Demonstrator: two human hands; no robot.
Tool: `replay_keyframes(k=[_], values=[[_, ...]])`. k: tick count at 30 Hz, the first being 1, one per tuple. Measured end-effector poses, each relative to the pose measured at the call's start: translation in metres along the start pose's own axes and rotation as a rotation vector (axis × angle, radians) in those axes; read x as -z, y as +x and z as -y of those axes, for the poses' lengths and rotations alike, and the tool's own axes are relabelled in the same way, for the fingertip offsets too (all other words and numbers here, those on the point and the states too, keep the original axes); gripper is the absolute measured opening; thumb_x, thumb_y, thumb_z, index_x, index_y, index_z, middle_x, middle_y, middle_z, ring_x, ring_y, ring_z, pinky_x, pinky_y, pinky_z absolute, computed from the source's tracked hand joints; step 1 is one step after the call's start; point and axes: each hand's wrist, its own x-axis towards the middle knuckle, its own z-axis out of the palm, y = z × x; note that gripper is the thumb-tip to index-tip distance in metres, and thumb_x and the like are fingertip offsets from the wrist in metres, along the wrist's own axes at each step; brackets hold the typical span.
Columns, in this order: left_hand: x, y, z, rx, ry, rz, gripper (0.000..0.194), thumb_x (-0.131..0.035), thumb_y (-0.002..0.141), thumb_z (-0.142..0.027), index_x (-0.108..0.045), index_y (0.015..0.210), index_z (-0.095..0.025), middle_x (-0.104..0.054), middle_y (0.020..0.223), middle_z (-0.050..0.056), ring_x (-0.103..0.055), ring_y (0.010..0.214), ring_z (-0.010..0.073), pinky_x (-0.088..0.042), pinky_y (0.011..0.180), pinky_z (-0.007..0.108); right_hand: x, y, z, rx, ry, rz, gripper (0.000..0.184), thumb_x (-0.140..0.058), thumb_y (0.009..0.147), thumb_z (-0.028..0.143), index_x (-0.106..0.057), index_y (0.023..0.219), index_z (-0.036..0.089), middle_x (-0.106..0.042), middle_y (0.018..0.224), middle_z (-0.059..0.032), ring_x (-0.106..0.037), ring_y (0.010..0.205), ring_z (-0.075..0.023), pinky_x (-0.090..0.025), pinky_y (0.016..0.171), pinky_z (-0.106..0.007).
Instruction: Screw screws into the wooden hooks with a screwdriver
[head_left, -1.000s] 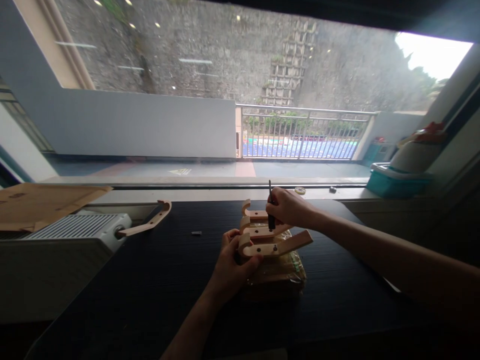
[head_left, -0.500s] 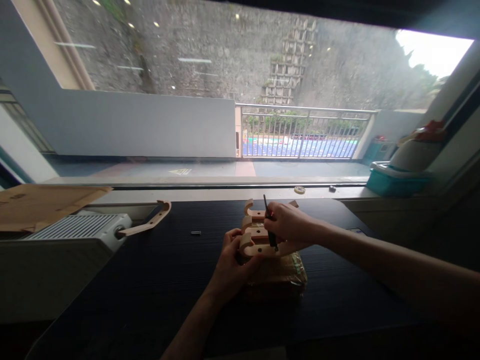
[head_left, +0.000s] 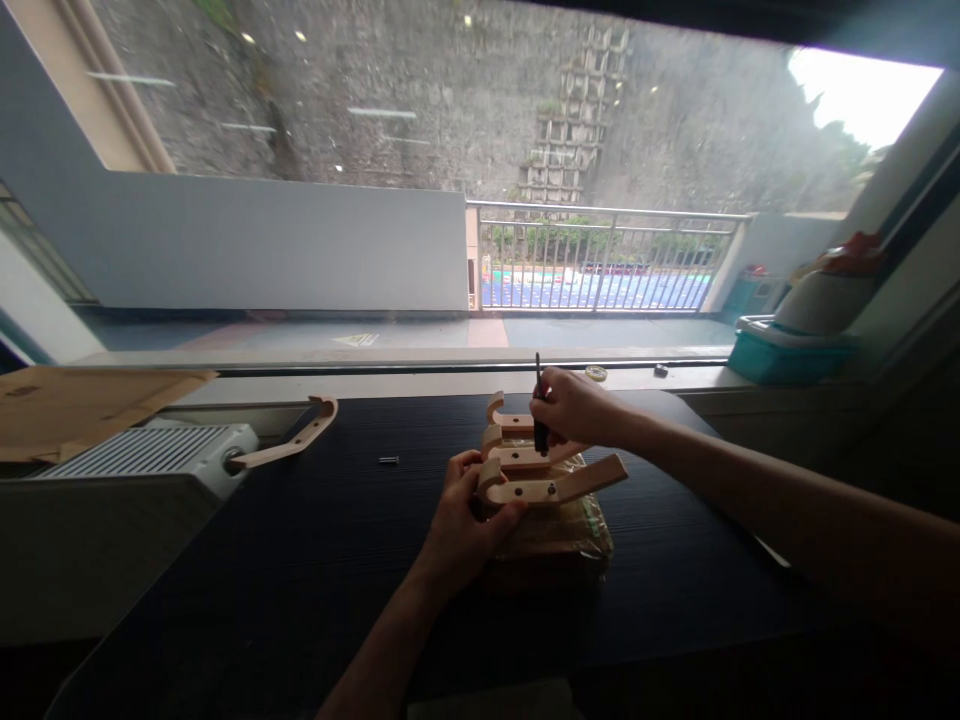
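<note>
Three curved wooden hooks lie side by side across a tape-wrapped block (head_left: 562, 535). My left hand (head_left: 461, 515) is closed round the curled end of the nearest wooden hook (head_left: 589, 483), thumb along its front edge. A small dark fastener shows in one of its holes. My right hand (head_left: 576, 405) grips a screwdriver (head_left: 541, 432) upright, its thin shaft up and dark handle down. The handle's lower end is over the middle wooden hook (head_left: 523, 457), by a hole; whether they touch I cannot tell. Behind is the far wooden hook (head_left: 513, 422), partly hidden by my right hand.
Loose screws (head_left: 388, 460) lie on the dark table (head_left: 330, 560). Another wooden hook (head_left: 300, 440) rests at the left edge by a white radiator (head_left: 172, 450) and cardboard (head_left: 90, 405). A tape roll (head_left: 595, 373) and teal box (head_left: 787, 355) sit along the windowsill.
My right hand has lifted the screwdriver from the nearest hook and moved it away from me, over the middle hook. My left hand keeps its grip. The view has shifted slightly.
</note>
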Motion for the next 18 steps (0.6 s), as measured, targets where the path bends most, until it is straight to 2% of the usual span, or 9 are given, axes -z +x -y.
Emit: replay_keyframes(k=[2, 5, 7, 9, 12, 14, 18], values=[[-0.001, 0.0, 0.0, -0.011, -0.004, 0.015, 0.024, -0.069, 0.068, -0.032, -0.06, 0.084, -0.017, -0.043, 0.118, 0.007, -0.052, 0.107, 0.0218, -0.048, 0.087, 0.029, -0.006, -0.004, -0.001, 0.018, -0.096, -0.041, 0.023, -0.048, 0.081, 0.038, -0.056, 0.086, 0.016, -0.063, 0.069, -0.005, -0.053, 0.054, -0.0126, -0.032, 0.046, -0.024], [-0.002, 0.001, 0.003, -0.012, -0.014, 0.021, 0.025, -0.069, 0.068, -0.032, -0.06, 0.085, -0.017, -0.043, 0.118, 0.008, -0.052, 0.106, 0.0223, -0.048, 0.086, 0.03, -0.005, -0.011, 0.003, 0.063, -0.127, 0.002, 0.027, -0.05, 0.079, 0.043, -0.058, 0.084, 0.018, -0.063, 0.069, -0.0037, -0.053, 0.057, -0.0129, -0.031, 0.047, -0.024], [-0.002, 0.001, 0.005, -0.026, -0.022, 0.011, 0.024, -0.068, 0.069, -0.031, -0.06, 0.087, -0.017, -0.043, 0.118, 0.007, -0.052, 0.107, 0.0224, -0.048, 0.087, 0.03, 0.008, -0.014, 0.009, 0.084, -0.082, 0.003, 0.031, -0.042, 0.085, 0.041, -0.059, 0.093, 0.017, -0.064, 0.069, -0.0036, -0.053, 0.054, -0.0115, -0.033, 0.049, -0.024], [-0.003, 0.001, 0.008, -0.049, -0.03, 0.005, 0.023, -0.068, 0.07, -0.03, -0.06, 0.088, -0.018, -0.043, 0.118, 0.006, -0.052, 0.108, 0.0222, -0.046, 0.09, 0.03, 0.029, -0.017, 0.013, 0.119, -0.141, -0.043, 0.034, -0.039, 0.087, 0.04, -0.06, 0.102, 0.018, -0.066, 0.079, -0.0051, -0.054, 0.058, -0.0118, -0.034, 0.051, -0.024], [-0.003, -0.001, 0.011, -0.059, -0.053, 0.006, 0.024, -0.068, 0.07, -0.03, -0.061, 0.089, -0.018, -0.043, 0.118, 0.006, -0.051, 0.109, 0.0223, -0.046, 0.09, 0.029, 0.061, -0.023, 0.014, 0.15, -0.22, 0.093, 0.04, -0.034, 0.089, 0.042, -0.06, 0.114, 0.024, -0.067, 0.095, -0.005, -0.057, 0.069, -0.0137, -0.037, 0.056, -0.025], [-0.003, -0.001, 0.011, -0.053, -0.065, 0.008, 0.026, -0.068, 0.069, -0.03, -0.061, 0.092, -0.017, -0.042, 0.119, 0.007, -0.05, 0.11, 0.0225, -0.047, 0.089, 0.029, 0.076, -0.028, 0.013, 0.151, -0.273, 0.192, 0.04, -0.036, 0.088, 0.041, -0.061, 0.114, 0.024, -0.067, 0.096, -0.0042, -0.057, 0.072, -0.0141, -0.038, 0.059, -0.026], [-0.003, -0.003, 0.013, -0.041, -0.055, 0.008, 0.033, -0.067, 0.07, -0.029, -0.057, 0.1, -0.017, -0.039, 0.124, 0.007, -0.051, 0.108, 0.0222, -0.046, 0.09, 0.031, 0.089, -0.035, 0.011, 0.179, -0.411, 0.242, 0.029, -0.05, 0.08, 0.034, -0.068, 0.1, 0.023, -0.067, 0.082, -0.0019, -0.055, 0.063, -0.0127, -0.036, 0.055, -0.025]])
